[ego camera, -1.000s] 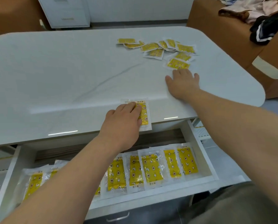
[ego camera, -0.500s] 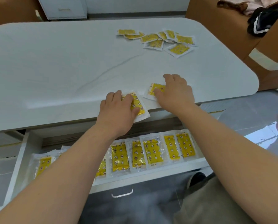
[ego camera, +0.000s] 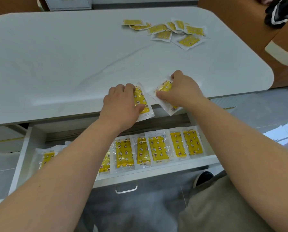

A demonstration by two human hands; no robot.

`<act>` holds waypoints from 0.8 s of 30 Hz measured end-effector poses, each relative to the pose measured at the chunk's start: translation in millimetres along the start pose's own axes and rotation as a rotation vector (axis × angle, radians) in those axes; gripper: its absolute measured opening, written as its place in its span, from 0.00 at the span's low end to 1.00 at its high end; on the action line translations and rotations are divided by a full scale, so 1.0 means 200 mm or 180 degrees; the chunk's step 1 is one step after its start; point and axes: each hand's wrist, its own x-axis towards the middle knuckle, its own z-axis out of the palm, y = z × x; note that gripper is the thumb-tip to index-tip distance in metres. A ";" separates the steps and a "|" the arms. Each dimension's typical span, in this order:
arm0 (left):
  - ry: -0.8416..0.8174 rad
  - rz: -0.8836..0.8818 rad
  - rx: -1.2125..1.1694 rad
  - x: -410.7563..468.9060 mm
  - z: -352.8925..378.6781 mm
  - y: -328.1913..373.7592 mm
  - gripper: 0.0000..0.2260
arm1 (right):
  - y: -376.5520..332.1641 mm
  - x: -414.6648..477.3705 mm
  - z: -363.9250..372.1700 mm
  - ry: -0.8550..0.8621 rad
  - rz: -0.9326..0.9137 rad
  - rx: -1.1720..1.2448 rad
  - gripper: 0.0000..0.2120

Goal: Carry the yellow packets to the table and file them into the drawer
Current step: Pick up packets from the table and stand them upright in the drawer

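White drawer cabinet (ego camera: 68, 3), far beyond the grip, leftward. Brown sofa (ego camera: 237, 17) up right of it, dark clothing (ego camera: 278, 14) on top. Glossy grey floor tiles (ego camera: 257, 113), right and below.

The table (ego camera: 56, 56) is left open at its left and middle; its far right is taken up by a loose heap of packets (ego camera: 165, 30). The way into the drawer (ego camera: 156, 169) is narrowed by the left hand (ego camera: 121, 104) and right hand (ego camera: 181, 91), by which the left packet (ego camera: 142, 101) and right packet (ego camera: 165, 87) are gripped over the table edge. The drawer floor is covered from the right wall to the middle by a row of packets (ego camera: 158, 148).
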 end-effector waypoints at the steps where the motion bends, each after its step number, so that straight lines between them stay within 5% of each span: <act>1: 0.0048 -0.0010 -0.0088 0.00 -0.01 0.00 0.28 | -0.01 -0.01 -0.02 -0.0061 -0.0032 0.0050 0.32; 5: 0.0135 -0.0062 -0.0395 -0.01 -0.03 0.02 0.32 | -0.02 -0.03 -0.10 -0.0332 -0.0160 0.0213 0.24; 10: -0.0188 0.0246 -0.0115 -0.01 -0.06 0.08 0.06 | 0.00 -0.08 -0.22 -0.1070 -0.0306 0.0059 0.19; 15: -0.1019 0.0311 -0.0061 -0.04 -0.09 0.13 0.05 | 0.08 -0.10 -0.25 -0.2123 -0.0354 -0.0769 0.13; 24: -0.1863 0.0075 -0.0564 -0.09 0.03 0.17 0.07 | 0.22 -0.03 0.01 -0.2534 -0.0698 -0.2757 0.22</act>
